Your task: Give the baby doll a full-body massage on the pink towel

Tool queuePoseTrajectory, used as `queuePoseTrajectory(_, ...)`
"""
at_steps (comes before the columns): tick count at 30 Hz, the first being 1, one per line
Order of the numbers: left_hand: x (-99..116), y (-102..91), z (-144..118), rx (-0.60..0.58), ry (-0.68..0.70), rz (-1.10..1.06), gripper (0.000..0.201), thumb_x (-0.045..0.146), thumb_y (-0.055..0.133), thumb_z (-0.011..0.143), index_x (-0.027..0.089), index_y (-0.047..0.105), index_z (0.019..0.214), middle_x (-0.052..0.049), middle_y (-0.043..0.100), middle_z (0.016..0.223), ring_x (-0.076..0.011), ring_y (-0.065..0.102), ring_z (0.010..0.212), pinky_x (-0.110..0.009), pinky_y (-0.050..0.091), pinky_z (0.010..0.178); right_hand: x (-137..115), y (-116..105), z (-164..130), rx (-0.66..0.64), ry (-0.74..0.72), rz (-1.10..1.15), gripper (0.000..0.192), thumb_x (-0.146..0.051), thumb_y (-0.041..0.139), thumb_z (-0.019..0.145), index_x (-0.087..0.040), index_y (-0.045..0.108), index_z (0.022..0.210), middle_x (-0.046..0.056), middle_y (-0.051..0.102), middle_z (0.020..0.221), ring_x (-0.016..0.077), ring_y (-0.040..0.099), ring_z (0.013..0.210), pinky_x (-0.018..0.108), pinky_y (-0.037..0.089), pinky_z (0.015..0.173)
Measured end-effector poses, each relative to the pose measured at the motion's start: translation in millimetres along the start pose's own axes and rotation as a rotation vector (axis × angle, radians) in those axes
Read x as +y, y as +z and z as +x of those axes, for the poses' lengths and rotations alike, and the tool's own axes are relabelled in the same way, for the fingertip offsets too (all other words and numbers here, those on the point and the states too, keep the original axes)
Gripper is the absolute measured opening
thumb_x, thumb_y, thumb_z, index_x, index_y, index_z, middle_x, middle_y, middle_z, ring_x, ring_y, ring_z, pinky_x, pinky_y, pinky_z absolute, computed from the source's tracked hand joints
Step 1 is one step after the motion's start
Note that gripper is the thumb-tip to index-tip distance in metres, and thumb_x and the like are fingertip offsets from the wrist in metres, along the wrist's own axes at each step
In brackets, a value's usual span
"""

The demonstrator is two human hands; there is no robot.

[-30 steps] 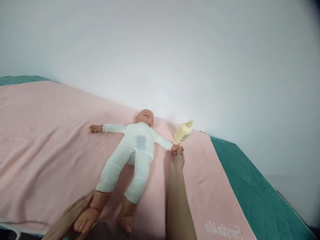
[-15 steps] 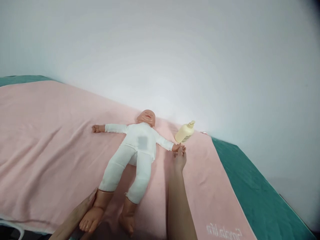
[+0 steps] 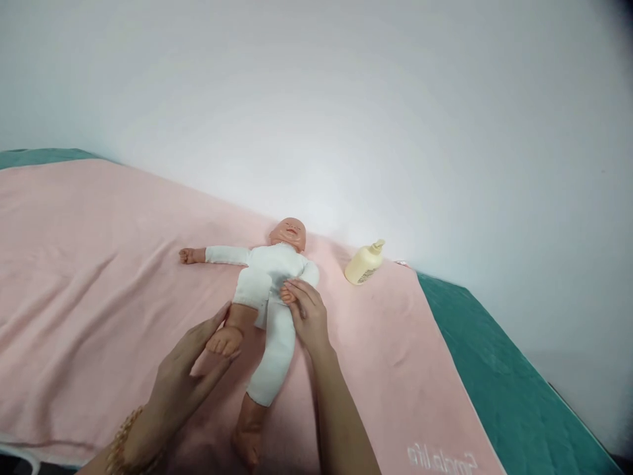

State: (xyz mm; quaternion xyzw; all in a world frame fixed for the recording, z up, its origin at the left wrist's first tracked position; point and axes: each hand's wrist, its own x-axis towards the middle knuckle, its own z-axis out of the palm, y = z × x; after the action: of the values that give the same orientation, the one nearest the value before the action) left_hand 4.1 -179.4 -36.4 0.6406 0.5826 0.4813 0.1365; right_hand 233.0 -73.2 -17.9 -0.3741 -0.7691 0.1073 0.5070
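Note:
A baby doll [image 3: 281, 346] in a white cloth suit lies on its back, its head toward the wall. My left hand [image 3: 190, 359], with a beaded bracelet at the wrist, has its fingers and thumb around the doll's foot on the left side. That leg is bent up toward the doll's belly. In my right hand [image 3: 311, 316] is the doll's hand from the right side, held over the grey patch on its belly. The doll's other arm stretches out to the left, and its other leg lies straight toward me.
Beyond the doll's right side stands a pale yellow pump bottle [image 3: 364, 264]. A pink blanket [image 3: 99, 264] with some creases lies under everything, over a green mat [image 3: 494, 356]. A white wall [image 3: 316, 105] rises behind.
My left hand has pushed the doll's leg up from straight to bent. My right hand has brought the doll's outstretched arm inward, across its belly. The bottle has stayed put.

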Motion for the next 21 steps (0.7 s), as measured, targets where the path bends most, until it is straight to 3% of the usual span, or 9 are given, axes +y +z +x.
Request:
queuePoseTrajectory(3, 12.6, 7.3, 25.6, 0.017, 0.087, 0.004, 0.052, 0.038, 0.059, 0.086, 0.025, 0.047, 0.135, -0.005, 0.063, 0.128, -0.0240, 0.064, 0.110, -0.033, 0.054, 0.092, 0.1, -0.7, 1.1, -0.039, -0.046, -0.052, 0.035, -0.018, 0.051, 0.094, -0.031, 0.062, 0.124, 0.002, 0.065, 0.122, 0.0196, 0.056, 0.119, 0.041, 0.045, 0.103)
queuePoseTrajectory(6, 19.4, 12.7, 42.2, 0.000, 0.078, -0.021, 0.051, 0.039, 0.058, 0.086, 0.021, 0.049, 0.133, -0.006, 0.062, 0.131, -0.0243, 0.062, 0.114, -0.033, 0.053, 0.094, -1.6, -2.3, 2.5, -0.047, -0.053, -0.069, 0.035, -0.018, 0.051, 0.094, -0.030, 0.062, 0.124, 0.002, 0.065, 0.122, 0.0194, 0.055, 0.119, 0.040, 0.045, 0.103)
queuePoseTrajectory(12, 21.8, 13.3, 48.2, 0.002, 0.035, -0.063, 0.056, 0.043, 0.059, 0.085, 0.018, 0.050, 0.133, -0.009, 0.062, 0.131, -0.0259, 0.062, 0.114, -0.033, 0.053, 0.093, 1.9, -1.6, -0.1, -0.015, -0.007, -0.012, 0.034, -0.019, 0.051, 0.093, -0.029, 0.062, 0.124, 0.003, 0.065, 0.122, 0.0203, 0.055, 0.120, 0.041, 0.045, 0.103)
queuePoseTrajectory(15, 23.8, 7.7, 40.5, 0.012, 0.045, -0.065, 0.058, 0.044, 0.061, 0.084, 0.020, 0.048, 0.135, -0.009, 0.062, 0.131, -0.0274, 0.063, 0.113, -0.035, 0.055, 0.092, 2.1, -1.6, -1.6, 0.100, 0.107, 0.067, 0.031, -0.023, 0.054, 0.093, -0.025, 0.063, 0.122, 0.006, 0.065, 0.122, 0.0222, 0.055, 0.119, 0.043, 0.043, 0.104)
queuePoseTrajectory(21, 7.5, -9.5, -3.6, 0.055, 0.038, -0.006, 0.061, 0.045, 0.058, 0.084, 0.030, 0.037, 0.139, -0.007, 0.064, 0.128, -0.0264, 0.064, 0.111, -0.039, 0.057, 0.088, -4.9, -10.2, 6.0, 0.533, 0.494, 0.264, 0.037, -0.033, 0.060, 0.090, -0.016, 0.058, 0.123, 0.011, 0.061, 0.127, 0.0237, 0.055, 0.119, 0.042, 0.042, 0.104)
